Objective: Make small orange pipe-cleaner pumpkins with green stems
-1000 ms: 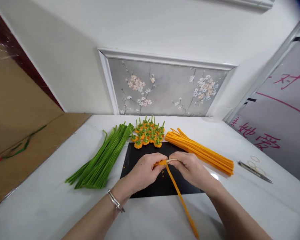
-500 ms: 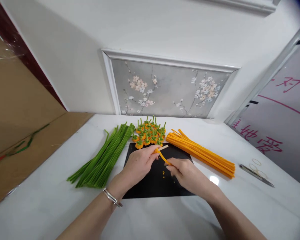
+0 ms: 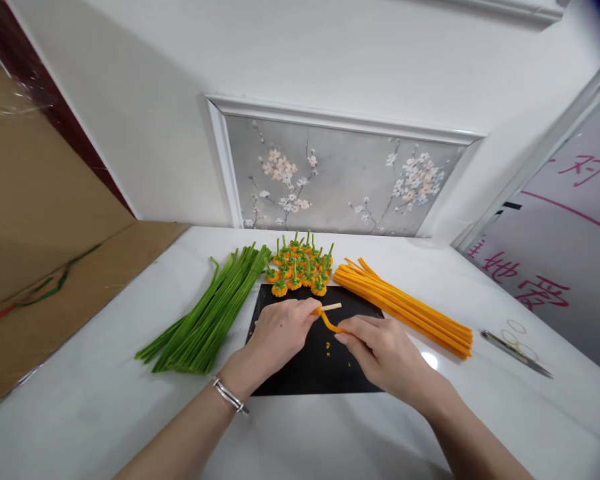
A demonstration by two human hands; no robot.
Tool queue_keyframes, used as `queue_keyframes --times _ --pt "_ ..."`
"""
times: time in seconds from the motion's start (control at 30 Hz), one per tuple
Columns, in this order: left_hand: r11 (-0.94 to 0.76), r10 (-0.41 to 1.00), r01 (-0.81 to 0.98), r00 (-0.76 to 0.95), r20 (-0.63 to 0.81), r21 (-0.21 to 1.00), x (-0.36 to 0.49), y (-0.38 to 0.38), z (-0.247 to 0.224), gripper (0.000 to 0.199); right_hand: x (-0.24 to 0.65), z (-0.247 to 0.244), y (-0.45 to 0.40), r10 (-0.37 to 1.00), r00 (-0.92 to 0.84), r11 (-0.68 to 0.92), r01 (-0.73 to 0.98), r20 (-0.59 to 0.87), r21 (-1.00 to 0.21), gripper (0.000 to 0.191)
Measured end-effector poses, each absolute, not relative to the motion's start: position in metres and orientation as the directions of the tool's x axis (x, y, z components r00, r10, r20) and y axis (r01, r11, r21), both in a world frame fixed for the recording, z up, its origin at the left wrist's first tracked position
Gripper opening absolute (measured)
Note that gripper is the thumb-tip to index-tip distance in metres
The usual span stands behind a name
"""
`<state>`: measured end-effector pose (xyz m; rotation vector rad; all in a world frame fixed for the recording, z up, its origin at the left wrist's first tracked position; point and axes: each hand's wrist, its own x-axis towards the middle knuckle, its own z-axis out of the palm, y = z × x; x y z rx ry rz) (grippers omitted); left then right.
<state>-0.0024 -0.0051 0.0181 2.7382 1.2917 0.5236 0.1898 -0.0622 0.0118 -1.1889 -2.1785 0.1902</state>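
Over a black mat, my left hand is closed on a pale thin stick whose free end points right. An orange pipe cleaner is wound at the stick beside my left fingertips. Its other end runs to my right hand, which pinches it between thumb and fingers. Most of the stick is hidden inside my left hand. Just beyond the mat's far edge stand several small orange pipe-cleaner pumpkins with green stems.
Green pipe cleaners lie in a bundle at left, orange ones at right. Tweezers and several thin rings lie far right on the white table. Orange scraps dot the mat. Cardboard stands at left.
My left hand has turned slightly, so the stick now points more level to the right and sits a little lower. The orange pipe cleaner stays stretched between both hands.
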Motion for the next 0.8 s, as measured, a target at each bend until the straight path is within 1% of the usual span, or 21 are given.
queue_keyframes --times 0.1,0.23,0.37,0.47,0.57,0.63,0.73,0.8 --pt "-0.694 0.716 0.695 0.644 0.269 0.187 -0.001 -0.007 0.013 0.020 0.191 0.012 -0.060 0.782 -0.360 0.594 0.677 0.509 -0.434 0.021" --pt "-0.769 0.639 0.608 0.725 0.257 0.198 0.002 -0.011 0.010 0.022 0.195 0.012 -0.056 0.802 -0.246 0.544 0.677 0.544 -0.496 0.021" --pt "-0.814 0.580 0.542 0.770 0.265 0.209 0.005 -0.014 0.015 0.013 0.200 0.010 -0.049 0.833 -0.107 0.456 0.688 0.543 -0.564 0.017" --pt "-0.833 0.553 0.512 0.787 0.274 0.211 0.006 -0.014 0.017 0.018 0.204 0.008 -0.043 0.869 -0.076 0.402 0.685 0.490 -0.607 0.017" --pt "-0.830 0.557 0.510 0.782 0.281 0.228 0.007 -0.015 0.017 0.021 0.206 0.007 -0.040 0.908 -0.107 0.360 0.697 0.406 -0.621 0.019" --pt "-0.810 0.584 0.524 0.760 0.285 0.262 0.007 -0.016 0.017 0.018 0.207 0.006 -0.040 0.932 -0.156 0.333 0.725 0.328 -0.603 0.022" --pt "-0.765 0.638 0.543 0.713 0.291 0.347 0.007 -0.016 0.017 0.008 0.208 0.005 -0.041 0.947 -0.247 0.321 0.764 0.205 -0.560 0.024" --pt "-0.750 0.654 0.544 0.695 0.300 0.376 0.006 -0.015 0.017 0.009 0.208 0.004 -0.042 0.944 -0.283 0.328 0.776 0.167 -0.539 0.025"
